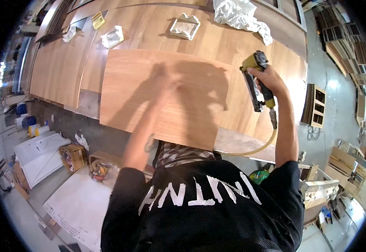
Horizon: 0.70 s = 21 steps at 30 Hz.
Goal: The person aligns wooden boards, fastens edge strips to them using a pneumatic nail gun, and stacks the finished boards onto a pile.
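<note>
My right hand (272,80) is wrapped round the grip of a yellow-and-black pneumatic nail gun (250,90), held at the right side of the worktop. A pale air hose (254,152) runs from the bottom of its handle back toward my body. In front of me lies a flat rectangular wood panel (126,80) with light reddish-brown grain. Over the panel's middle is my left hand (169,77), blurred and in shadow, so its fingers cannot be made out. Whether it touches the panel is unclear.
Wider wood boards (57,80) cover the worktop under the panel. Along the far side sit crumpled white plastic (237,14), a small open packet (185,27), a torn white wrapper (113,38) and a yellow piece (98,20). A white written-on sheet (80,206) lies lower left.
</note>
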### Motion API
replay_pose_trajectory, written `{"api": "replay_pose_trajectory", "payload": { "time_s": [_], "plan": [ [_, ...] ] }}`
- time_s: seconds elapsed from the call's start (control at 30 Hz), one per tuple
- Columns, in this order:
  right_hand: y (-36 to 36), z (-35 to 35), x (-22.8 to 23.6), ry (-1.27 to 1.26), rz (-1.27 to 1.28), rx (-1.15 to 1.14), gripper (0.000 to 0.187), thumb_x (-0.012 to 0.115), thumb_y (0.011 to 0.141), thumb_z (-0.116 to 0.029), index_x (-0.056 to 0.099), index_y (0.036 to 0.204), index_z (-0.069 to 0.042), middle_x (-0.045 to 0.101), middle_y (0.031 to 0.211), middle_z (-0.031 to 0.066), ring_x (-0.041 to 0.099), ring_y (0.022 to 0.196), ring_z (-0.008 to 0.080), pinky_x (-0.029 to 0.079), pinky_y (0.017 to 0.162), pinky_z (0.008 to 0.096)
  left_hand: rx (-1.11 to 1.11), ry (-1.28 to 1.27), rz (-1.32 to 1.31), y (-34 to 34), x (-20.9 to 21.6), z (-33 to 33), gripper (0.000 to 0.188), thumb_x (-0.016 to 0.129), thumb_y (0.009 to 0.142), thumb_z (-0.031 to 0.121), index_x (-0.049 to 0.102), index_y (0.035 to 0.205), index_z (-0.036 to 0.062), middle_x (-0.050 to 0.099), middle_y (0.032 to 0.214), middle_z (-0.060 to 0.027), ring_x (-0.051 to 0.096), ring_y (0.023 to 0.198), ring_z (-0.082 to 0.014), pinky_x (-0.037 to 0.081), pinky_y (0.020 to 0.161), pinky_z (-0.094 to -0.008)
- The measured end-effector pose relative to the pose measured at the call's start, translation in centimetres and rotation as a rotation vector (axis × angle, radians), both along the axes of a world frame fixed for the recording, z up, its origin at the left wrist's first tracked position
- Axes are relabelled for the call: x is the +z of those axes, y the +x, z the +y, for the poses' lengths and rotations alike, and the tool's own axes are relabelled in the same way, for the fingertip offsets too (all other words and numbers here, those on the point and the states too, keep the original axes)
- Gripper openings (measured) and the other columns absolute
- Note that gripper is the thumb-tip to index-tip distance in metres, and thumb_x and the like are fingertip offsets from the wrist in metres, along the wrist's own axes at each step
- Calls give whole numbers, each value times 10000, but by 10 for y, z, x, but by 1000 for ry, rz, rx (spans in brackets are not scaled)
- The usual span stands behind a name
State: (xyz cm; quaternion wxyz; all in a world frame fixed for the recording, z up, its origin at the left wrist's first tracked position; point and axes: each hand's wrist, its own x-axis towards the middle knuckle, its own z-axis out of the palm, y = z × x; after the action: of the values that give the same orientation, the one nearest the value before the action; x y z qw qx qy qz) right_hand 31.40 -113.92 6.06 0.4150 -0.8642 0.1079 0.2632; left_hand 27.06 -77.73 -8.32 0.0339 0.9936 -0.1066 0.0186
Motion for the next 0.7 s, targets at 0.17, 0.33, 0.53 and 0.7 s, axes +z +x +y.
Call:
{"api": "replay_pose_trajectory", "payload": {
  "time_s": [0.17, 0.33, 0.53, 0.7],
  "plan": [
    [-28, 71, 98, -151, -86, 148, 427, 653, 872, -406, 608, 986, 3, 572, 640, 43, 516, 517, 101, 415, 500, 249, 371, -412, 148, 7, -17, 160, 1079, 709, 751, 548, 159, 1464, -47, 316, 1461, -273, 321, 1341, -429, 277, 1121, -432],
    [-53, 193, 167, 157, -216, -192, 456, 599, 918, -337, 509, 1163, 38, 541, 611, 69, 463, 418, 106, 350, 379, 228, 562, -348, 17, 57, -5, 224, 957, 719, 766, 444, 243, 1443, -35, 331, 1462, -232, 268, 1382, -366, 202, 1118, -542],
    [2, 370, 183, 228, -279, -121, 451, 616, 910, -281, 490, 1131, 91, 551, 626, 119, 487, 427, 139, 378, 371, 239, 489, -679, -73, 79, -23, 283, 680, 708, 820, 379, 468, 1298, -40, 573, 1177, -273, 527, 1136, -408, 445, 932, -420],
    [76, 480, 151, 156, -116, 173, 444, 596, 921, -283, 466, 1207, 32, 563, 726, 91, 486, 447, 120, 374, 376, 243, 587, -1174, 219, 95, 3, 300, 465, 696, 830, 327, 599, 1092, -45, 639, 981, -222, 621, 907, -338, 487, 790, -419]
  ]
}}
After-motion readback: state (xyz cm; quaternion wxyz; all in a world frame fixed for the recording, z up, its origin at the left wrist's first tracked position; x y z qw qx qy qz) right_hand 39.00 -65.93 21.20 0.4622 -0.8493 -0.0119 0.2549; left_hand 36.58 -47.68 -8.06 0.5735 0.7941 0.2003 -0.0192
